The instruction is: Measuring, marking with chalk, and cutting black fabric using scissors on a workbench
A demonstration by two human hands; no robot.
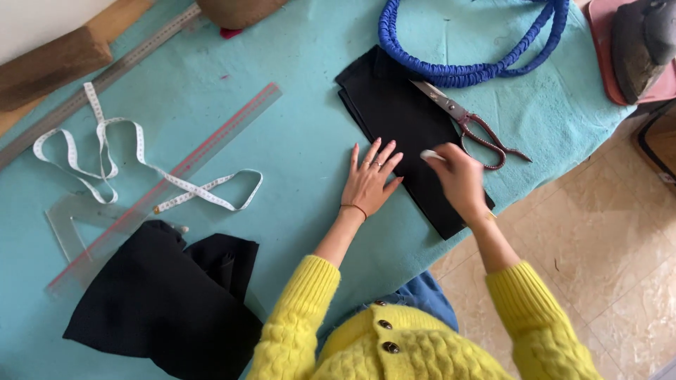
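Pressing flat on the near edge of a folded black cloth point(401, 119), the left hand point(370, 183) lies open, fingers spread, palm down, partly on the cloth and partly on the turquoise table cover point(303, 141). The right hand point(461, 179) is closed in a pinch around a small white piece of chalk point(429, 155), held over the same cloth just right of the left hand. The folded cloth lies at the right part of the table, running from its far middle toward the near edge, with one corner reaching that edge. Scissors point(468, 123) with dark red handles rest on the cloth's right side, blades pointing away and to the left. A blue braided cord point(465, 70) loops just beyond the cloth, touching its far end. An iron point(641, 42) sits on a pink stand at the far right corner. To the left, well apart from the hands: a white tape measure point(105, 155) in loose loops, a clear ruler with a red edge point(176, 176) lying diagonally, a clear set square point(70, 218), a long metal ruler point(105, 77), and a second black cloth point(169, 295), rumpled, at the near left. Both sleeves are yellow knit.
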